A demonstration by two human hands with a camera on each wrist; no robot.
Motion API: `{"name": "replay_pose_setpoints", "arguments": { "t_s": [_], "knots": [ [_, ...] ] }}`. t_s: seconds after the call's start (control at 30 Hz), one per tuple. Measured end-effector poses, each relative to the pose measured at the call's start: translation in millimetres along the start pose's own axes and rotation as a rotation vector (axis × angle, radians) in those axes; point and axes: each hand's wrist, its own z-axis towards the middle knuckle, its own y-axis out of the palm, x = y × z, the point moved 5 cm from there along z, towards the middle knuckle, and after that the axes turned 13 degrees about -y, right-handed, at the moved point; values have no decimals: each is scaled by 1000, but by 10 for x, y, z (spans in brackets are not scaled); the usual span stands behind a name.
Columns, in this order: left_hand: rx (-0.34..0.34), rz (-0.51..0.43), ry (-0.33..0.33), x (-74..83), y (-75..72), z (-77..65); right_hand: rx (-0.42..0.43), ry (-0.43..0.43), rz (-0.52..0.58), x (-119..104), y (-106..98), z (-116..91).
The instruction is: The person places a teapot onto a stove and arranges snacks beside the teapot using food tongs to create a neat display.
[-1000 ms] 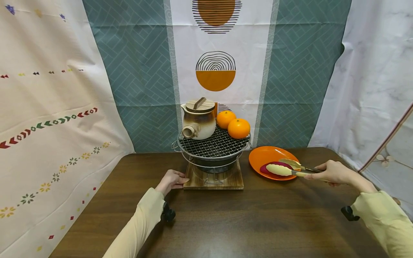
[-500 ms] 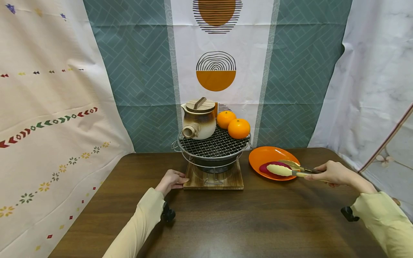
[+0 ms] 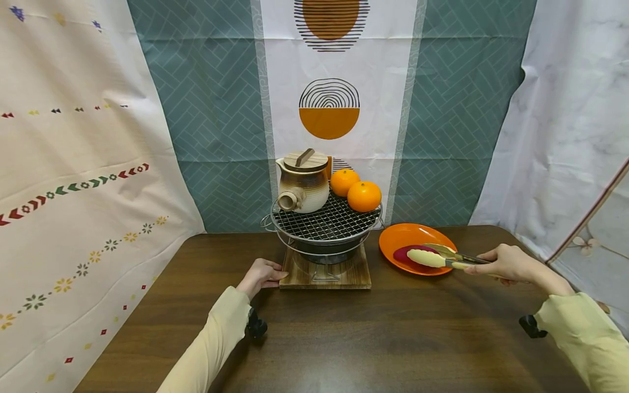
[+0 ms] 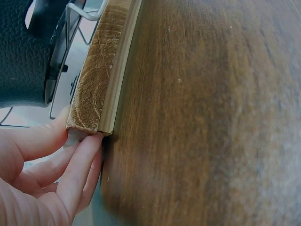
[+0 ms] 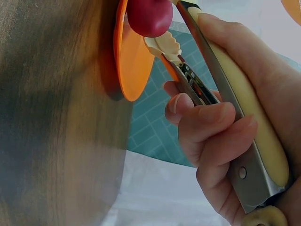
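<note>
My left hand pinches the near left corner of a square wooden board, thumb on its upper side and fingers at its lower edge. A black grill stove with a round wire rack stands on that board. On the right, my right hand grips tongs with cream scalloped tips. Those tips are on either side of a dark red, smooth, elongated thing lying on an orange plate. In the head view the near tip partly hides it.
A clay teapot with a wooden lid and side handle stands on the rack's left. Two oranges sit at its right and back. Behind the brown table hangs a patterned cloth; more cloth hangs at both sides.
Both hands stay nearly still. The dark red thing shows slightly more to the left of the near tong tip. The cream cloth at left has drifted slightly left.
</note>
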Motion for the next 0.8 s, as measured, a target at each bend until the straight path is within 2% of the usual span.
{"name": "replay_pose_setpoints", "arguments": {
  "t_s": [0.5, 0.8],
  "knots": [
    [11, 0, -19, -4, -2, 15, 58, -47, -21, -30, -79, 7],
    [4, -6, -15, -10, -7, 19, 109, -26, -41, -18, -147, -8]
  ]
}}
